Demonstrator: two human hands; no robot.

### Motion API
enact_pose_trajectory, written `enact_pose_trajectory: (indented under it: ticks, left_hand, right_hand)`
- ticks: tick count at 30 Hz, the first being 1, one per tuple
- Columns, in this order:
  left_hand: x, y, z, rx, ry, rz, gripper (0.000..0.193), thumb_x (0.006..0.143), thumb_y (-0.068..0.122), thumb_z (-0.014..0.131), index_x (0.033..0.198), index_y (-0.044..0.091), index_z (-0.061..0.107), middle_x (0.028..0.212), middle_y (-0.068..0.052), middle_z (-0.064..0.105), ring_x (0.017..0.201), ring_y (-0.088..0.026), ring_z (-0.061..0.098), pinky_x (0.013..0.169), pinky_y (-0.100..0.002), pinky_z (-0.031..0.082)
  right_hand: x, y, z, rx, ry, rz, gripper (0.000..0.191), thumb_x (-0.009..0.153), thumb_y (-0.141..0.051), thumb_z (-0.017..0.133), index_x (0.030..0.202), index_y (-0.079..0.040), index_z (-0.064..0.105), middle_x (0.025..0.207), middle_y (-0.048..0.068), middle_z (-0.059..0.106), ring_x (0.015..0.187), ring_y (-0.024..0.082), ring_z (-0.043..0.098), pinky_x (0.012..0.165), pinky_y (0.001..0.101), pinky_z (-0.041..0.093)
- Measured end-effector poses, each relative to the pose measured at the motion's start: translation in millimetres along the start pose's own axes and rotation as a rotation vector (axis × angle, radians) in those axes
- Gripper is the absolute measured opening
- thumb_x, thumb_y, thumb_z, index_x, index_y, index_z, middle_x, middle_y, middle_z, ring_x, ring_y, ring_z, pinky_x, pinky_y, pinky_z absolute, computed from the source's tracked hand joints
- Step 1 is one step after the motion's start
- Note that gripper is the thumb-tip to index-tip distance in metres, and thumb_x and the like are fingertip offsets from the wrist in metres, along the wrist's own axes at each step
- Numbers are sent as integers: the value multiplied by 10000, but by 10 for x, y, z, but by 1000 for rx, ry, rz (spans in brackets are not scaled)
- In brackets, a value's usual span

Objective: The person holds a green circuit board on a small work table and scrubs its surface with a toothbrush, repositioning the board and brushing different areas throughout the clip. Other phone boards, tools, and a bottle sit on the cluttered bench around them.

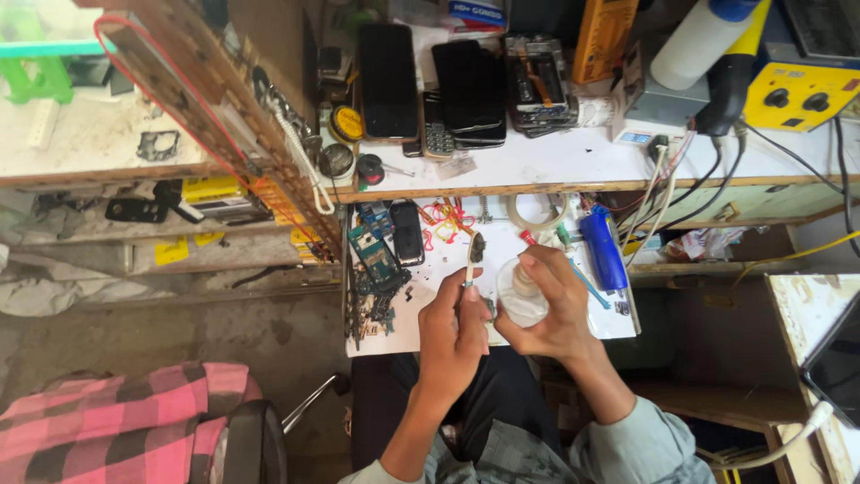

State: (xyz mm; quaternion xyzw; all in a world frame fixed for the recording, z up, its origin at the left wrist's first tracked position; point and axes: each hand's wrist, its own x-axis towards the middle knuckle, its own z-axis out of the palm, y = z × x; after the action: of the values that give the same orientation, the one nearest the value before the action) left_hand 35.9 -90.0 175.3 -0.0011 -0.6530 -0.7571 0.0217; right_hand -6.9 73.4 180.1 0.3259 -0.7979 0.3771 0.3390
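The white work board lay low before the person, so both hands could work just above it. The right hand was clamped around a small clear round plastic container, tilted toward the left side, probably for easy reach. The left hand was closed on a worn toothbrush with a dark bristle head, held upright just beside the container.
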Motion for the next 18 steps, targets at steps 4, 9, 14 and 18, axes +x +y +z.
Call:
enact_pose_trajectory:
  ticks: [4,9,14,18]
  left_hand:
    - [25,195,77,156,65,259,293,1075,129,544,1303,-24,645,743,-42,678,647,-64,631,575,-244,519]
    - [27,253,71,149,52,207,314,1055,140,555,1304,-26,651,737,-34,677,604,-53,590,526,-244,484]
    - [15,270,75,61,21,103,322,1058,150,549,1310,-25,649,737,-34,655,525,-33,552,464,-230,451]
    - [27,263,63,50,10,87,330,1055,154,546,1318,-22,637,763,-27,679,504,-30,556,449,-222,457]
  right_hand:
    - [77,-76,-29,-63,5,-1,857,691,-141,848,1433,-137,420,1147,242,623,947,384,667,766,429,566]
    - [145,-96,-70,-58,-61,57,843,672,-147,848,1416,-155,452,1162,247,623,959,395,681,764,434,567]
    - [137,-77,-64,-43,-48,75,839,677,-135,844,1422,-137,457,1169,249,625,960,400,680,770,438,570]
    - [130,-74,-71,-47,-55,97,823,683,-135,848,1411,-141,465,1187,251,622,968,396,688,774,438,576]
